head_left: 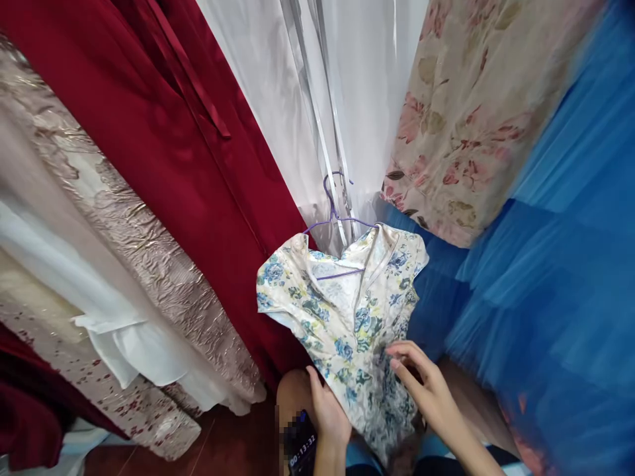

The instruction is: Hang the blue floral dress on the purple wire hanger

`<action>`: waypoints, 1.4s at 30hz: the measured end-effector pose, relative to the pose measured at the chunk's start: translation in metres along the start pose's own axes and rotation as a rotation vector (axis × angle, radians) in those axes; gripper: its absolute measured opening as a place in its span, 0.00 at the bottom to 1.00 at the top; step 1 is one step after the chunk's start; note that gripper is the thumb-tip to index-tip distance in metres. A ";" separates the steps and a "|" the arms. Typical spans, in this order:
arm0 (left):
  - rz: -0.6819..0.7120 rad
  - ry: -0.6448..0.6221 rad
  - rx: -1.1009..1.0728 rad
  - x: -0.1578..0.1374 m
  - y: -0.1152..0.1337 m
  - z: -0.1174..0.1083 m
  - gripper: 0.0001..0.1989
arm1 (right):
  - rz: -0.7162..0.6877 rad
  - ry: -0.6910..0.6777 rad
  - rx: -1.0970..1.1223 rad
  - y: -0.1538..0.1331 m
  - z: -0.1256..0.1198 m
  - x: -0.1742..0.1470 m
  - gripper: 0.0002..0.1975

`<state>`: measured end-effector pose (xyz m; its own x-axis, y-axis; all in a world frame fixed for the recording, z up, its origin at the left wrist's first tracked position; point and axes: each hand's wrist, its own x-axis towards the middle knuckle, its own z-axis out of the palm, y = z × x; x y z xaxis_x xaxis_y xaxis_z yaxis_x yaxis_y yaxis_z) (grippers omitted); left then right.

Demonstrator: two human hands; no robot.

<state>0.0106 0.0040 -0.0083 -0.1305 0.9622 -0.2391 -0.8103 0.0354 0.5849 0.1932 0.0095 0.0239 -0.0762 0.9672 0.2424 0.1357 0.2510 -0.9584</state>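
A cream garment with blue and green floral print (342, 330), short-sleeved and V-necked, lies spread before me on a thin purple hanger (333, 210). At its lower left edge is my left hand (331, 415), palm turned up. Its thumb sticks out straight, while its other fingers are hidden under the fabric. My right hand (424, 387) is over the garment's right side, thumb and forefinger apart and slightly bent, with no fabric visibly pinched. The garment's lower end bunches near my lap.
Long garments hang all around: dark red satin (198, 165), white fabric with ribbons (367, 99), pink floral cloth (461, 152) and blue tulle (560, 297). Textured pink-gold cloth (163, 251) hangs left. A dark phone showing a timer (301, 453) is beside my left hand, above reddish floor tiles (213, 439).
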 end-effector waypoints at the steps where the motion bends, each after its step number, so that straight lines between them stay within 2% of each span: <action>1: -0.010 0.034 0.015 -0.003 0.000 -0.004 0.39 | -0.001 -0.039 0.003 -0.005 0.005 0.004 0.11; 4: 0.037 0.115 0.190 -0.008 -0.003 -0.007 0.35 | 0.031 -0.098 -0.036 -0.013 0.022 0.018 0.11; 7: 0.115 0.046 0.332 -0.012 -0.008 0.001 0.34 | 0.007 -0.133 -0.170 -0.017 0.028 0.031 0.13; 9: 0.090 -0.008 0.313 -0.015 -0.011 0.007 0.32 | -0.065 -0.173 -0.264 -0.021 0.023 0.036 0.16; 12: 0.031 -0.010 0.255 -0.018 -0.013 0.012 0.33 | -0.148 -0.295 -0.345 -0.033 0.005 0.041 0.18; 15: 0.097 0.058 0.270 -0.018 -0.016 0.012 0.31 | -0.155 -0.371 -0.379 -0.040 -0.007 0.038 0.20; 19: 0.212 0.157 0.404 -0.017 -0.022 0.011 0.27 | -0.098 -0.383 -0.229 -0.033 0.000 0.021 0.21; 21: 0.382 0.202 0.505 -0.021 -0.022 0.012 0.27 | -0.031 -0.324 -0.089 -0.024 0.010 0.008 0.21; 25: 0.949 0.388 0.737 -0.033 -0.016 0.022 0.28 | 0.141 -0.197 0.227 -0.013 0.029 -0.009 0.22; 26: 1.006 0.368 0.786 -0.036 -0.016 0.024 0.25 | 0.170 -0.199 0.287 -0.013 0.031 -0.011 0.22; 27: 0.995 0.292 0.831 -0.038 -0.017 0.026 0.21 | 0.188 -0.211 0.329 -0.015 0.034 -0.012 0.21; 30: 0.751 0.031 0.894 -0.038 -0.025 0.027 0.13 | 0.180 -0.255 0.373 -0.024 0.037 -0.014 0.21; 32: 0.646 -0.032 0.921 -0.035 -0.030 0.026 0.10 | 0.174 -0.284 0.385 -0.029 0.036 -0.014 0.21; 34: 0.669 -0.065 0.977 -0.031 -0.030 0.028 0.05 | 0.217 -0.320 0.446 -0.032 0.031 -0.012 0.20; 37: 0.730 -0.213 1.163 -0.034 -0.016 0.040 0.08 | 0.356 -0.352 0.667 -0.037 0.014 0.001 0.18; 40: 0.664 -0.390 1.458 -0.047 0.008 0.060 0.10 | 0.479 -0.396 0.856 -0.052 -0.008 0.028 0.14; 42: 0.611 -0.474 1.673 -0.056 0.024 0.072 0.10 | 0.526 -0.444 0.879 -0.070 -0.020 0.052 0.11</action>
<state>0.0399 -0.0297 0.0746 0.2401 0.9180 0.3156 0.6681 -0.3921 0.6324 0.1991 0.0431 0.1067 -0.5847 0.8004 -0.1320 -0.4778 -0.4713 -0.7413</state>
